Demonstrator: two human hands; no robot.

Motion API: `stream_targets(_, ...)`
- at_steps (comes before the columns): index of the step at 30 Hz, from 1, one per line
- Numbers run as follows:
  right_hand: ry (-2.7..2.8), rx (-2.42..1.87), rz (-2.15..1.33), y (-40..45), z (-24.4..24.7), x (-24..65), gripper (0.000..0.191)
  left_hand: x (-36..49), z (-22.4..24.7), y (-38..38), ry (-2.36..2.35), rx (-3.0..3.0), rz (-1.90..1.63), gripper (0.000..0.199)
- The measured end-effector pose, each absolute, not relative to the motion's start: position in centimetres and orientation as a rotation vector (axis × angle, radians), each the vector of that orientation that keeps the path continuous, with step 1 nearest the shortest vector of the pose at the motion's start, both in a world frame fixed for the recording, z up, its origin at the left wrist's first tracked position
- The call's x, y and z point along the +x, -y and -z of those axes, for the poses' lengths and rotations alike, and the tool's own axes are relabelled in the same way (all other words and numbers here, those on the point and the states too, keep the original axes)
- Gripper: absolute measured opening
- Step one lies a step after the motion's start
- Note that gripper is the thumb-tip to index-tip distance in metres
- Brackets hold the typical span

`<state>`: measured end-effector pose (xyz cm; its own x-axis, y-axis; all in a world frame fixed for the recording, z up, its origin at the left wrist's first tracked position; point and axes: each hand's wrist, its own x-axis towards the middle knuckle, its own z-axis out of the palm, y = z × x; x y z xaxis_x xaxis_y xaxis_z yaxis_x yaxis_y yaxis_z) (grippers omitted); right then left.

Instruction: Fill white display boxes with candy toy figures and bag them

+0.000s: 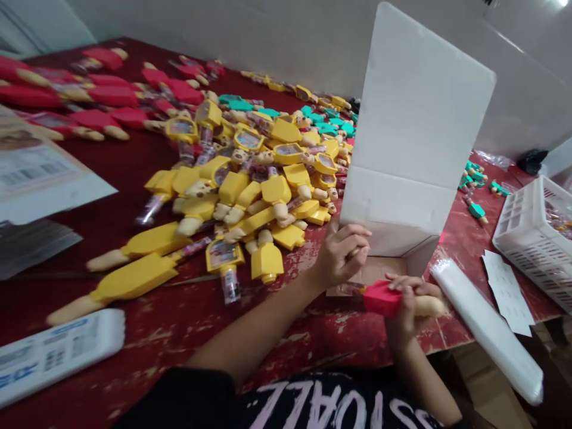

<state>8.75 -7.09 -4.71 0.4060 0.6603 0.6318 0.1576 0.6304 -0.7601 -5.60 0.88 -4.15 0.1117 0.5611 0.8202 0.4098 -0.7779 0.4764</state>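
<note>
A white cardboard box (411,119) stands in front of me with its tall lid flap raised and its brown inside showing. My left hand (343,253) has its fingers curled over the box's left edge. In my right hand (409,301) is a red plastic toy (382,298), held sideways at the box's near side. The toy's rounded beige end (429,306) points right, while a clear tube-like end points left. To the left of the box lies a heap of similar yellow toys (274,187) with beige ends and clear tubes.
More red toys (111,95) lie at the far left, with green toys (333,122) behind the heap. A white wrapped pack (489,330), paper slips (507,292) and a white basket (521,229) are right. Another printed pack (62,351) lies at the near left.
</note>
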Motion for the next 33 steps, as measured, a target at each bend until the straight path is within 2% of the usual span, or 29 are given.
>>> stream_targets(3,1.309,-0.832,-0.332,6.5,6.9,6.5,0.018,-5.3,4.0,-0.5,-0.981,2.258,-1.759,0.023)
stream_targets(7,1.55,-0.91,-0.241,6.8,6.2,7.2,0.021,-5.1,4.0,-0.3,-1.029,2.27,-1.69,0.03)
stream_targets(11,1.54,-1.017,-0.127,5.6,5.0,6.6,0.015,-5.0,4.1,-0.3,-1.007,2.212,-1.628,0.036)
stream_targets(15,1.627,-1.038,-0.118,4.1,6.5,5.0,0.011,-5.2,3.8,0.2,-0.881,2.094,-1.576,0.042)
stream_targets(19,1.658,-1.073,0.003,4.0,7.7,5.3,0.018,-6.4,2.9,1.3,-0.826,2.003,-1.621,0.046)
stream_targets(21,1.747,-1.068,-0.055,4.4,7.7,6.5,0.036,-8.3,3.0,2.0,-1.007,1.985,-1.737,0.035)
stream_targets(23,1.73,-1.045,-0.16,4.9,7.5,7.9,0.056,-11.3,3.9,2.7,-1.417,1.975,-1.807,0.025)
stream_targets(24,1.65,-1.045,-0.19,5.2,7.3,8.7,0.06,-12.9,4.6,3.1,-1.685,1.941,-1.766,0.024)
stream_targets(26,1.441,-1.071,-0.207,5.9,7.0,10.0,0.054,-16.2,6.7,4.0,-2.174,1.782,-1.421,0.032)
stream_targets(28,1.319,-1.094,-0.217,6.5,6.6,11.0,0.046,-18.6,9.2,5.0,-2.346,1.538,-1.045,0.045)
stream_targets(30,1.305,-1.085,-0.25,6.8,6.2,11.6,0.044,-20.0,11.4,6.0,-2.357,1.433,-0.96,0.049)
stream_targets(33,1.319,-1.033,-0.25,7.0,5.7,12.2,0.042,-20.6,13.4,7.2,-2.312,1.382,-1.09,0.05)
